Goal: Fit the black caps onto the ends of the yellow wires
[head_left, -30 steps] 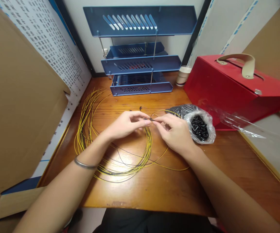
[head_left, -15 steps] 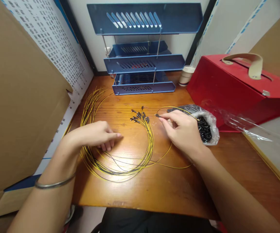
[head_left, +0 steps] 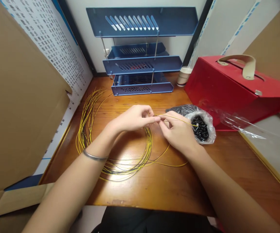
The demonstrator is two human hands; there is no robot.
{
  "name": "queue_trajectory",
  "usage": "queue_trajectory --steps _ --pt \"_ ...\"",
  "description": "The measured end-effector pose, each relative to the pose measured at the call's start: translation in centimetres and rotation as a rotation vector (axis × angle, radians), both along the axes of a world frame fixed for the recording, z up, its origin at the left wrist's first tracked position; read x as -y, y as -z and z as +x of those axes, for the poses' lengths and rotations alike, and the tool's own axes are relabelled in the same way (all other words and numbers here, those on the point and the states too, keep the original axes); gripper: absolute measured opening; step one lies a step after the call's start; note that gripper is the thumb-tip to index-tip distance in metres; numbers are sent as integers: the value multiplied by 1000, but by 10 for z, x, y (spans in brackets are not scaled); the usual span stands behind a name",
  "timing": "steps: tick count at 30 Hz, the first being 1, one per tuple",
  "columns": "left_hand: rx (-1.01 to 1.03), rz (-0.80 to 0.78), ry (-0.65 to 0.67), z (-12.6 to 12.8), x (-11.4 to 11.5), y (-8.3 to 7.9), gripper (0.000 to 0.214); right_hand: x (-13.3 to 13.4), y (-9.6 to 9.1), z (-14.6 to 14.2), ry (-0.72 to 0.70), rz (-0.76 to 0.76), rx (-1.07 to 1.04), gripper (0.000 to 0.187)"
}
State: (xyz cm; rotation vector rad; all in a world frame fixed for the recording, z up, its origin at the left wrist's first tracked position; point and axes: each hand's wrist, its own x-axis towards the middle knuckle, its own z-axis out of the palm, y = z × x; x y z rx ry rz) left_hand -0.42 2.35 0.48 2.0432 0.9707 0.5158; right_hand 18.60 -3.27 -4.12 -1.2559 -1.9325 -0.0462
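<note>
My right hand (head_left: 181, 131) pinches a thin yellow-and-black wire (head_left: 176, 117), which loops over its knuckles. My left hand (head_left: 137, 119) reaches in from the left, its fingers curled and its thumb tip meeting the right fingertips. What sits between the left fingers is hidden. Below the hands, a coiled bundle of similar wires (head_left: 149, 147) lies on the table; my left hand and forearm cover part of it, including the black-tipped ends. Beside my right hand stands an open clear plastic bag (head_left: 212, 132) of small black pieces (head_left: 200, 130).
A blue tiered tray rack (head_left: 142, 88) stands at the back of the wooden table (head_left: 140, 195). A paper cup (head_left: 184, 77) and a red box with a strap handle (head_left: 227, 87) are at the right. Cardboard (head_left: 20, 97) flanks the left side.
My left hand has moved up and right from the coil to my right hand's fingertips, now covering the bundle's black-tipped ends. My right hand keeps its pinch on the wire. The view has shifted slightly.
</note>
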Motion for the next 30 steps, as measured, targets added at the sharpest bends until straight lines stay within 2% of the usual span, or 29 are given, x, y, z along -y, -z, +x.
queue_trajectory --steps 3,6,10,14,22,30 --pt "146 106 -65 8 2 23 31 0 0 0 -3 2 7 12" --pt "284 84 -119 8 9 43 25 1 0 0 -21 -35 -7 9" --pt "483 43 -202 10 11 56 27 1 -1 4 8 -43 -25 9" --pt "570 15 -269 12 8 59 31 0 -1 8 10 -21 -47 11" --pt "582 14 -178 10 9 60 34 2 0 2 -46 -59 -38 15" --pt "622 -208 -235 9 0 58 45 1 1 2 24 -53 -62 8"
